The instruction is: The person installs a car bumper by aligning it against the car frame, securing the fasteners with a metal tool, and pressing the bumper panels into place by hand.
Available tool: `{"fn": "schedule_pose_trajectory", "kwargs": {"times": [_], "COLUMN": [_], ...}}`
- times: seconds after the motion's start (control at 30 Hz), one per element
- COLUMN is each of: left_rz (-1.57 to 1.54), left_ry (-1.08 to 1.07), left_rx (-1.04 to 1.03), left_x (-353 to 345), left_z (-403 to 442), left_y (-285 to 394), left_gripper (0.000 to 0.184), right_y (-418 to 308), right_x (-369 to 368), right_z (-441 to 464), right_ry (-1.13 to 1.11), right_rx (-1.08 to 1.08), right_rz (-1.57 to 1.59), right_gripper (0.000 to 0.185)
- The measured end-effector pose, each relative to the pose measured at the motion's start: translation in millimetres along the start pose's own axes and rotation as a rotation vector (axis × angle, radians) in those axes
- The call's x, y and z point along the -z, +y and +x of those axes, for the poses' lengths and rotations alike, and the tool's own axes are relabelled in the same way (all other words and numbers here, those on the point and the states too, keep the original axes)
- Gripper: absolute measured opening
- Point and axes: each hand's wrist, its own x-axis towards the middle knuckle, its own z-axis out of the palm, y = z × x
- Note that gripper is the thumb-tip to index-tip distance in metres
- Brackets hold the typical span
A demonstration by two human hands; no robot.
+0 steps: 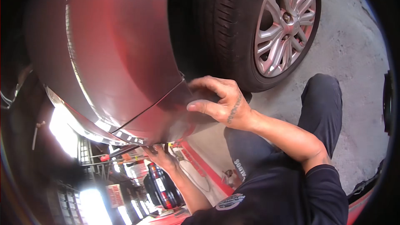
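Note:
A dark, glossy car fender (pixel 125 37) meets the bumper (pixel 166 112) along a thin diagonal seam. Near the seam's wheel-side end, my right hand (pixel 229 102) is at the bumper's wheel-arch edge. Its fingers are bent and its thumb stands apart from them; the fingertips are slightly blurred. My left hand (pixel 161 158) reaches to the far lower edge of the bumper, fingers against that edge and partly hidden by it. Close to my right hand is the tyre (pixel 227 29) with its silver alloy wheel (pixel 285 25).
Grey concrete floor (pixel 358 58) lies beside the wheel. My bent knee (pixel 323 96) is just below the tyre. Beyond my left arm are a red-edged strip (pixel 196 158) and a dark car with red lights (pixel 162 185). Bright openings show at lower left.

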Motion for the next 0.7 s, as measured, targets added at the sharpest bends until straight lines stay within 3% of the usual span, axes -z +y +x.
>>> {"fn": "schedule_pose_trajectory", "kwargs": {"times": [0.07, 0.2, 0.3, 0.37, 0.43, 0.53, 0.7], "left_rz": [0.05, 0.067, 0.005, -0.058, -0.019, 0.076, -0.008], "left_ry": [-0.017, -0.015, -0.012, 0.021, 0.03, 0.097, 0.145], "left_rx": [-0.001, 0.028, 0.002, 0.027, -0.011, -0.141, -0.089], "left_x": [14, 9, 2, 6, 7, -12, -28], "left_z": [8, 3, 1, 2, 1, 1, 0], "left_y": [-12, -1, -1, -11, -23, -19, -13], "left_gripper": [0.107, 0.108, 0.107, 0.096, 0.096, 0.105, 0.119], "right_y": [0, -11, -20, -24, -29, -20, -14], "right_x": [-3, -1, 2, 3, 1, -10, -4], "right_z": [1, 22, 32, 29, 21, 9, 13], "right_ry": [0.105, 0.067, 0.051, 0.049, 0.074, 0.148, 0.231], "right_rx": [-0.135, 0.109, -0.099, -0.127, -0.259, -0.231, -0.106], "right_rz": [0.238, 0.095, 0.207, 0.102, 0.128, 0.066, -0.195], "right_gripper": [0.033, 0.03, 0.026, 0.024, 0.038, 0.037, 0.039]}}
